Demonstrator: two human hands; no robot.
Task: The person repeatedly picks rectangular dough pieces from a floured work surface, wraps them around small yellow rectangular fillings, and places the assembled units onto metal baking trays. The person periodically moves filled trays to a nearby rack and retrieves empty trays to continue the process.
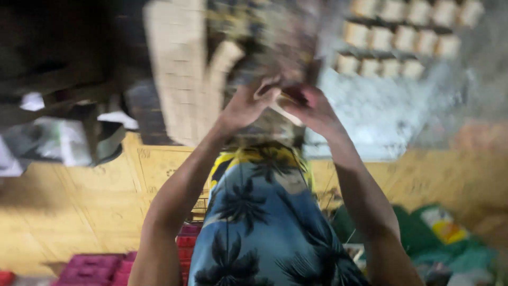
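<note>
- Your left hand point(248, 103) and right hand point(312, 108) meet in front of you, fingers of both pinched on a small pale piece point(283, 106) between them; blur hides what it is.
- Keep both grips close to the fingertips so the piece doesn't slip.
- Steady your head: the pale block stacks point(180, 69) and the rows of blocks point(407, 37) behind are smeared.

- The floor is covered with flat yellow-brown cardboard point(79, 201).
- Rows of pale little blocks point(407, 37) sit at the top right.
- A grey patch of ground point(370, 111) lies under them.
- The top left corner is dark.
</note>
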